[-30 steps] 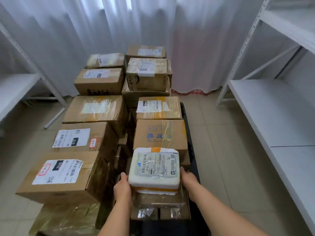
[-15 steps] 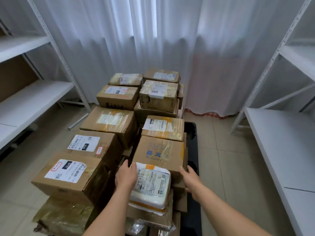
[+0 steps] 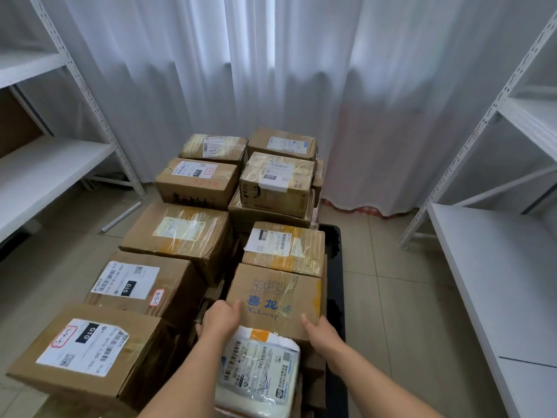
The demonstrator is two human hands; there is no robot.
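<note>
Box (image 3: 277, 294): blue-printed, top of its stack, just behind white parcel (image 3: 260, 366).
Left hand (image 3: 221, 322): grip open, at near-left corner.
Right hand (image 3: 321, 331): grip open, at near-right corner.
Lift: clamp both sides evenly, keep level.

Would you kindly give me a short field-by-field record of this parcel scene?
Setting: taped cardboard parcels stacked on a black cart, white shelving on both sides, white curtain behind.
Left hand: at the near left corner of the blue-printed box.
Right hand: at its near right corner.
Grip: fingers hidden, cannot tell.
White parcel: lies just before that box, under the left forearm.
</note>
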